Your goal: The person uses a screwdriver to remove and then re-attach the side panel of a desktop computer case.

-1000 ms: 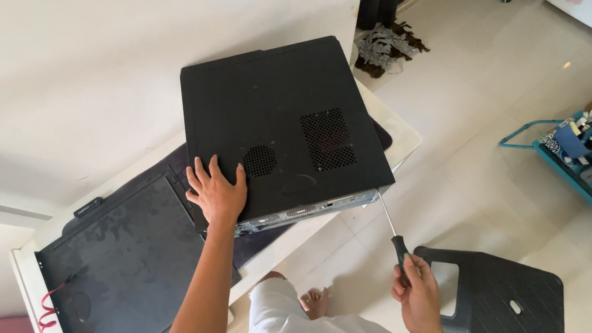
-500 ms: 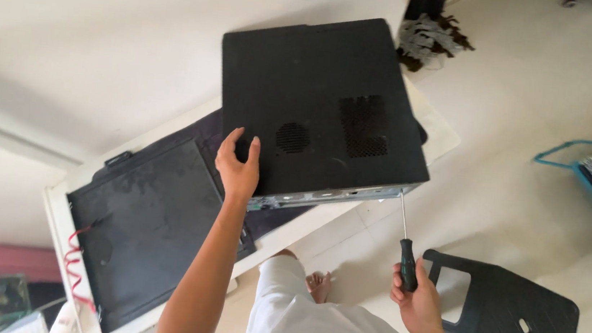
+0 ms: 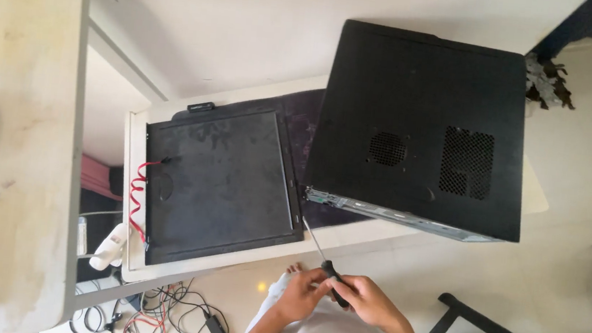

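Both my hands close on the black handle of the screwdriver: my left hand in a grip from one side, my right hand from the other. Its shaft slants up to the near left corner of the black computer case on the worktop. A flat black panel lies just left of the case
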